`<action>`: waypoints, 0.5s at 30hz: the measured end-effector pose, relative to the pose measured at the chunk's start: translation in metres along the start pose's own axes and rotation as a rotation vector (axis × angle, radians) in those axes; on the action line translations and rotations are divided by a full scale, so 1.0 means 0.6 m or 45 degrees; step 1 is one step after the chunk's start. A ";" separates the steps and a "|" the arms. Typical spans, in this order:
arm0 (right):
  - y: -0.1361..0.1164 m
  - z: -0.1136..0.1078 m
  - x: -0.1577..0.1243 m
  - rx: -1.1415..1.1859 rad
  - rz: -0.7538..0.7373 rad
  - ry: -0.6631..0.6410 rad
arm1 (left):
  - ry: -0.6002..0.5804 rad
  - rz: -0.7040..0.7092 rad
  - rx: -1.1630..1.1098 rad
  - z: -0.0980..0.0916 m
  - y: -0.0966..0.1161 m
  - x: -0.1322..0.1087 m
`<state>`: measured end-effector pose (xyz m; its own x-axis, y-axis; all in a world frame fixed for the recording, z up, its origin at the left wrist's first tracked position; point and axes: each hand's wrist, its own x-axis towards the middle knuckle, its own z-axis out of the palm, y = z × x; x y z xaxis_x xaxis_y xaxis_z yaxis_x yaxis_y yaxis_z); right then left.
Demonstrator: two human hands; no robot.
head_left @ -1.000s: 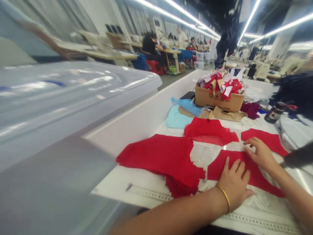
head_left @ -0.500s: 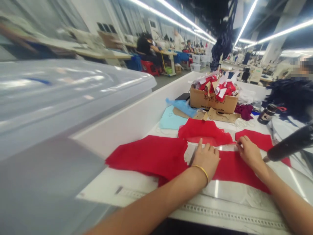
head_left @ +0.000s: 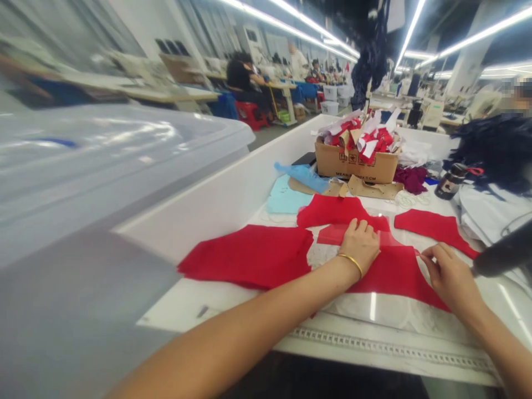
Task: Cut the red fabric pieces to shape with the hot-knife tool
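Bent and close together, the fingers of my left hand [head_left: 361,244] grip a sheer red fabric piece [head_left: 330,234], partly hidden beneath them. My right hand [head_left: 451,277] pinches the narrow right end of this sheer piece between thumb and fingers. Under and in front of both hands lies a solid red fabric panel [head_left: 394,271]. To the left rests a larger red panel [head_left: 249,255]. Behind my left hand is another red panel [head_left: 332,209], and a further red piece [head_left: 432,224] lies beyond my right hand.
A cardboard box [head_left: 355,160] of scraps stands at the back, near a dark bottle [head_left: 451,182]. At right, a dark cylindrical machine part [head_left: 505,246] juts in close to my right hand. A pale raised wall [head_left: 199,202] borders the left side; a ruler strip [head_left: 374,349] runs along the front.
Both hands have moved right and slightly nearer, drawing the sheer red piece over the solid panel. My left fingers, spread before, are now bent together. The view has shifted slightly.
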<state>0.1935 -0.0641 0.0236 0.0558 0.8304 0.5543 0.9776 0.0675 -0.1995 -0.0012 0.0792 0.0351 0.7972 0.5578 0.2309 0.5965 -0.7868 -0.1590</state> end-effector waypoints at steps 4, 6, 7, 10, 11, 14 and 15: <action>0.007 -0.026 -0.029 -0.033 -0.038 0.086 | 0.082 0.094 0.049 0.005 -0.015 -0.002; 0.012 -0.034 -0.046 -0.010 -0.046 0.111 | 0.136 0.150 0.078 0.007 -0.027 -0.019; 0.016 -0.036 -0.055 0.009 -0.042 0.109 | 0.169 0.183 0.090 0.007 -0.033 -0.031; 0.026 -0.037 -0.084 0.070 -0.017 0.082 | 0.276 0.281 0.113 0.004 -0.041 -0.076; 0.028 -0.037 -0.092 0.080 -0.004 0.072 | 0.310 0.312 0.116 0.002 -0.041 -0.091; 0.027 -0.044 -0.109 0.079 0.021 0.049 | 0.417 0.390 0.124 -0.004 -0.035 -0.125; 0.025 -0.048 -0.111 0.077 0.019 0.043 | 0.468 0.407 0.130 -0.006 -0.032 -0.133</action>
<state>0.2104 -0.1344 0.0069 0.0777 0.8126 0.5776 0.9626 0.0897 -0.2556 -0.0762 0.0488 0.0229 0.8670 0.1484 0.4757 0.3485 -0.8629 -0.3660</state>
